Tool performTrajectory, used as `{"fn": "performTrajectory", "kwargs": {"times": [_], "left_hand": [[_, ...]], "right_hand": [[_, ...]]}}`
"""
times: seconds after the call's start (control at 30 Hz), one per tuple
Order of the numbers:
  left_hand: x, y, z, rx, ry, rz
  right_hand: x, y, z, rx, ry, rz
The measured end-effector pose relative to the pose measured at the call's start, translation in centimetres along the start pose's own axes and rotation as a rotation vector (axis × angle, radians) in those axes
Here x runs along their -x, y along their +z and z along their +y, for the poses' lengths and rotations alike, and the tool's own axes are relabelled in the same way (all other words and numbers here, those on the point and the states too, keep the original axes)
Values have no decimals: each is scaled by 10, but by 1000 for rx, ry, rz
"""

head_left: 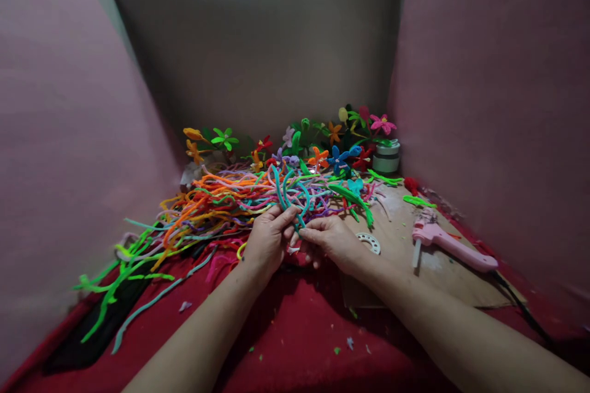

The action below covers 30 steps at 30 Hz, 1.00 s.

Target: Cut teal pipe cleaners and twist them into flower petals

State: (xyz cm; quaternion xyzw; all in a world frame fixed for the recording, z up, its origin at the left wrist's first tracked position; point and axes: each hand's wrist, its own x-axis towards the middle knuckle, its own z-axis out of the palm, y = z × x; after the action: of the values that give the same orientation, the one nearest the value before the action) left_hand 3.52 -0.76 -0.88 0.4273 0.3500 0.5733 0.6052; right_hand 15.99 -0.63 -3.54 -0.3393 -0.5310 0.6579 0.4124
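Note:
Several teal pipe cleaners [289, 189] fan upward from between my two hands, with their lower ends pinched together. My left hand [271, 236] has its thumb and fingers closed on them from the left. On the right, my right hand [328, 239] pinches the teal stems low down, its fingertips close to those of my left hand. Just behind both hands lies a large heap of loose pipe cleaners [207, 196] in orange, pink, yellow, purple and green.
A pink glue gun [456, 249] lies on the cardboard [391, 282] at right, its cord running right. Nearby are a white ring [370, 244] and green leaves [418, 201]. Finished flowers [338, 159] and a round container [386, 157] stand behind. A black item [87, 331] lies left.

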Motion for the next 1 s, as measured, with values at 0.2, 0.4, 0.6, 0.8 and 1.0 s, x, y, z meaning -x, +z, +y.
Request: {"fn": "performTrajectory", "kwargs": {"times": [0.2,0.4,0.6,0.8,1.0], "left_hand": [[3,0,1,-12,-32,-53],[5,1,2,-26,-64,-40],[1,-4,4,-25,-41,17],[-4,-7,12,27,-28,59],[-7,-14,19,80,4,85]], "right_hand": [[2,-3,-1,-42,81,-140],[4,-2,-3,-26,67,-223],[7,1,-4,77,36,-250],[10,2,-4,65,70,-279],[11,2,-1,97,99,-331]]}}
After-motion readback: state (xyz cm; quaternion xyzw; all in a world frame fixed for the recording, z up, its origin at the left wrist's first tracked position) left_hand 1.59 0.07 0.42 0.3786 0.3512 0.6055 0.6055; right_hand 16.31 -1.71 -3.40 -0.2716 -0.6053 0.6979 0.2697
